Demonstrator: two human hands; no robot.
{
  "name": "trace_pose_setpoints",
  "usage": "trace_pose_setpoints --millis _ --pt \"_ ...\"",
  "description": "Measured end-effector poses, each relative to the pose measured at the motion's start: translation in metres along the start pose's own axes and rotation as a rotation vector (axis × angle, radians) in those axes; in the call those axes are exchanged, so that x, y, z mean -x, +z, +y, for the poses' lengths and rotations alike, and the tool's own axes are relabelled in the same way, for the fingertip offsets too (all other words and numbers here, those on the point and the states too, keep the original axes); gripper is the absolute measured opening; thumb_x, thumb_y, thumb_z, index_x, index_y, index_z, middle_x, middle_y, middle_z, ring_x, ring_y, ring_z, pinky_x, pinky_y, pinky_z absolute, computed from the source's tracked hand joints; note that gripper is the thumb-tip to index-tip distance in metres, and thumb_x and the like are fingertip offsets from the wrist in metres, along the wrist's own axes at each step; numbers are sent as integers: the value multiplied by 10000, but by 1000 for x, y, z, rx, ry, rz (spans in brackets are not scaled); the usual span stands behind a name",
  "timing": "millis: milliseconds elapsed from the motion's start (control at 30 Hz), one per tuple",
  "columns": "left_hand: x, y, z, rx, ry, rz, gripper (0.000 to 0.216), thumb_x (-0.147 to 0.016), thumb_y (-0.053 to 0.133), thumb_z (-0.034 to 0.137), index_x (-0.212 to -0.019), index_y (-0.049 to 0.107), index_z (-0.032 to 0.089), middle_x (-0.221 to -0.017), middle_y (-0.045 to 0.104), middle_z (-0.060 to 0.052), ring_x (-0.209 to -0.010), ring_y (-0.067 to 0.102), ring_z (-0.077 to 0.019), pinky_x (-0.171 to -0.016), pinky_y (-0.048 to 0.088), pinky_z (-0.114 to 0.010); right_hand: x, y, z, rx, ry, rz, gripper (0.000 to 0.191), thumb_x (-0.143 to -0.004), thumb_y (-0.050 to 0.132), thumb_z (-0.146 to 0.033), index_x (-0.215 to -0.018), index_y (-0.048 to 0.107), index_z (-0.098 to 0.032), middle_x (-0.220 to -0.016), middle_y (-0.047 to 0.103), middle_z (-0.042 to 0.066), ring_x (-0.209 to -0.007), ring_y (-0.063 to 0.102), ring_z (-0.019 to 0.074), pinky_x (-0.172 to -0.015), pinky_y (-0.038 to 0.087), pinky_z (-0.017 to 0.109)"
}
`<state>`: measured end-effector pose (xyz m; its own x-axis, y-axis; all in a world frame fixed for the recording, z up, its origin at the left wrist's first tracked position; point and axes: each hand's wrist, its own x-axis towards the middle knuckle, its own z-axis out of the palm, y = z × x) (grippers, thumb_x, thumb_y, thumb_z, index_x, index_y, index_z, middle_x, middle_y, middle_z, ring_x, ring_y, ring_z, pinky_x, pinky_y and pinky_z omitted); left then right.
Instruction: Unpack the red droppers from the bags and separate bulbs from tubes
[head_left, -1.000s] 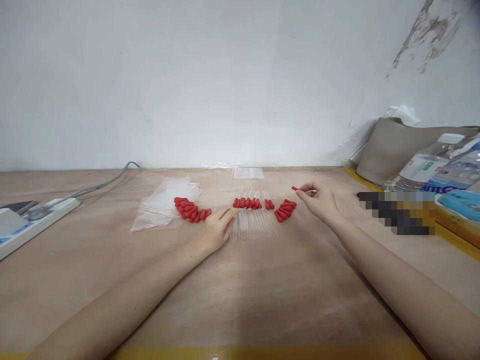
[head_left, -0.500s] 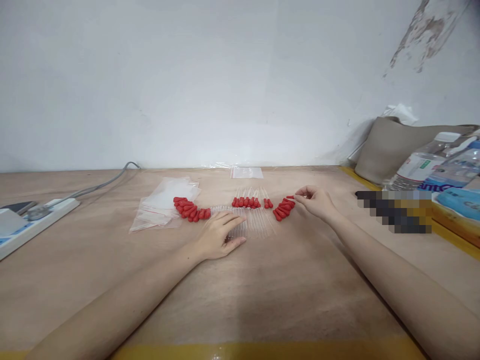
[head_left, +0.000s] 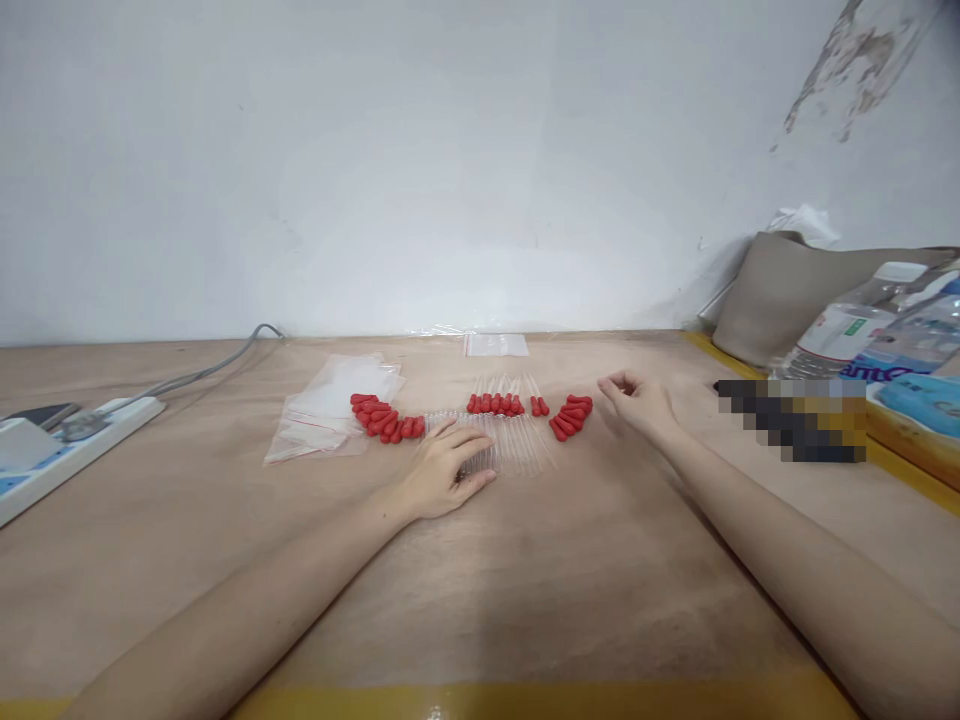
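Note:
My left hand (head_left: pixel 450 470) rests with its fingers spread over a row of thin clear glass tubes (head_left: pixel 517 445), partly hiding them. A curved row of red rubber bulbs (head_left: pixel 382 420) lies just beyond it on the left. My right hand (head_left: pixel 637 400) is beside a smaller fan of red bulbs (head_left: pixel 571 417), a little apart from it. Its fingers are loosely curled, and nothing shows between them. Behind the tubes lie several droppers (head_left: pixel 495 403), clear tubes with red bulbs on their near ends.
Clear zip bags (head_left: pixel 322 420) are stacked at left, and a small bag (head_left: pixel 496 345) lies near the wall. A white power strip (head_left: pixel 120 425) with a grey cable stands far left. Plastic bottles (head_left: pixel 832 335), a grey-brown bag (head_left: pixel 765 300) and a blue pack (head_left: pixel 922 405) occupy the right side.
My right hand has drawn slightly right, away from the red bulb at its fingertips, which now lies with the others in the fan. My left hand has kept its place.

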<state>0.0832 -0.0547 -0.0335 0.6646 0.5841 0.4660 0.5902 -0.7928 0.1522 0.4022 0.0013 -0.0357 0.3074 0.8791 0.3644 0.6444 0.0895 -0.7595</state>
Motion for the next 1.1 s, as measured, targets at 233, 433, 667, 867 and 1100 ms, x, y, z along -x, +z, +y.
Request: trace_pose_setpoints --millis 233,433,667,867,1100 --pt "-1 -3 2 -53 5 131 324 -828 482 375 -1093 559 204 -1081 594 -62 -1043 503 -205 -972 304 -417 -9 19 -71 586 -42 -283 210 -675 550 -412 -675 678 -246 -686 644 47 -824 558 248 -785 321 426" --pt "1 -3 -3 -95 -96 289 226 -867 425 238 -934 640 214 -954 647 -32 -937 530 -181 -844 356 -380 -35 61 -81 665 27 -492 239 -505 711 -311 -370 546 -203 -365 474 8 -560 562 215 -707 359 501" --pt "2 -1 -9 -115 -168 392 154 -798 569 317 -708 665 236 -815 670 7 -797 548 -163 -796 327 -380 -39 67 -80 662 51 -536 276 -510 691 -223 -337 480 -180 -375 462 11 -538 536 213 -622 389 515" --pt "2 -2 -8 -100 -198 455 333 -678 661 461 -527 552 185 -779 665 11 -768 554 -165 -827 318 -391 -29 39 -109 568 23 -449 220 -592 618 -222 -410 505 -172 -425 501 18 -563 545 200 -653 393 427" --pt "-3 -2 -1 -201 -116 467 555 -700 606 489 -1151 484 189 -1192 522 -110 -1100 450 -275 -915 319 -431 44 20 -105 211 -359 -312 147 -764 520 -274 -876 590 -210 -770 651 16 -716 570 154 -715 359 314"
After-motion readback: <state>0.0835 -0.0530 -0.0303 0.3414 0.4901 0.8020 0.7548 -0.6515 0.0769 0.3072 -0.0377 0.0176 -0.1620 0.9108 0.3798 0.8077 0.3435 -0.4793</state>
